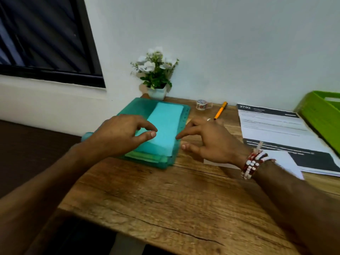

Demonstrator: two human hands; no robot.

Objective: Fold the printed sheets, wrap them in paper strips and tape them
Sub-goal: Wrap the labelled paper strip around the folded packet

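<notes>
We're hovering over the teal folder (139,107) in the middle of the frame, where the paper strips (165,126) are lying in a stack with green ones peeking out underneath at the near end. Our left hand (119,135) is sitting on the left part of the stack, thumb and index finger curled toward each other. They look close to pinching the top strip's edge, but we can't tell if they're actually gripping it yet. Our right hand (207,142) is coming in from the right with its fingers (184,134) loosely spread, index tip touching or just beside the strip's right edge, holding nothing. The way we read it, one hand is steadying the pile so the other can peel off a single strip instead of dragging several along.

The printed sheets (272,129) are waiting at the right of the frame, flat on the table (165,199), still unfolded as far as we can see, with a plain white sheet partly under our right wrist. The tape (202,104) and an orange pen (220,110) are parked further back, near the wall, out of the way but within reach for later. A green tray (323,111) is sitting at the far right edge, probably for finished bundles, though that's our guess. So we're thinking this is early days: nothing wrapped or taped yet.
</notes>
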